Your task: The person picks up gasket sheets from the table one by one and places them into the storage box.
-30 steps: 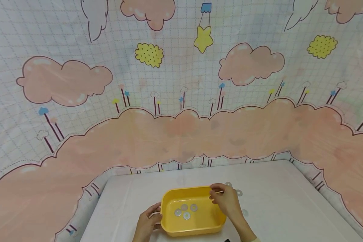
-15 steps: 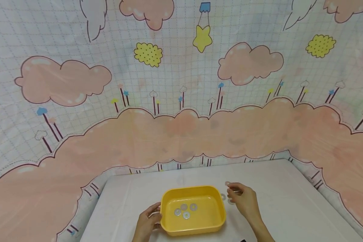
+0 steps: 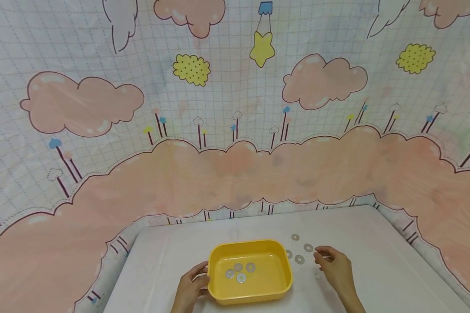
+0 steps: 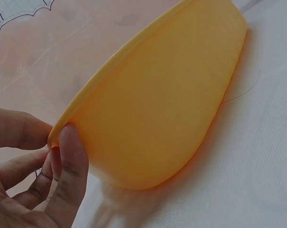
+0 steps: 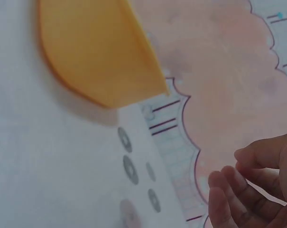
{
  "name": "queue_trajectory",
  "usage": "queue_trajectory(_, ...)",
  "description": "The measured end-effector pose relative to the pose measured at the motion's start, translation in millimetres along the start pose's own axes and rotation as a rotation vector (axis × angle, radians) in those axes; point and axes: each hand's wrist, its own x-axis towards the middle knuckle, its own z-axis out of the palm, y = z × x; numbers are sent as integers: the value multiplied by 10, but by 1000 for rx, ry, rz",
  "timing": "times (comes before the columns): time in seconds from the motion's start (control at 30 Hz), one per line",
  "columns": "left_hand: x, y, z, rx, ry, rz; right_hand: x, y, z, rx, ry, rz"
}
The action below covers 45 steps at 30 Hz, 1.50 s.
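My left hand (image 3: 192,284) grips the left end of a yellow plastic tray (image 3: 268,284), thumb and fingers at its rim. In the left wrist view the fingers (image 4: 72,156) touch the tray's outer wall (image 4: 148,104) just below the rim. Several flat metal washers (image 3: 240,278) lie on the tray's floor. To the tray's right, several more washers (image 3: 299,259) are scattered on the white table. Beside them my right hand (image 3: 337,267) hovers with its fingers loosely bent. Nothing shows between its thumb and fingertips in the right wrist view.
A white cloth covers the table (image 3: 168,248). Behind it hangs a patterned backdrop (image 3: 219,178) with clouds and stars. One washer (image 3: 317,274) lies nearest the right hand, apart from the others. A thin dark hair or thread (image 4: 247,92) is by the tray.
My right hand has moved from above the tray's right rim out to the right, past the washers on the table. The left hand and the tray have stayed in place.
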Motion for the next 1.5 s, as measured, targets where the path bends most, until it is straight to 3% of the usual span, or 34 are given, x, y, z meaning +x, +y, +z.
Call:
queue_trajectory(0.23, 3, 17, 15, 1, 4, -2, -21, 219, -32, -98, -3, 23)
queue_trajectory(0.67, 12, 7, -6, 13, -2, -13, -8, 489, 66, -110, -2, 98)
queue_trajectory(0.87, 9, 5, -9, 14, -7, -8, -24, 527, 90, -142, -3, 70)
queue_trajectory(1.5, -32, -9, 13, 20, 6, -9, -34, 546, 173, -221, -72, 126)
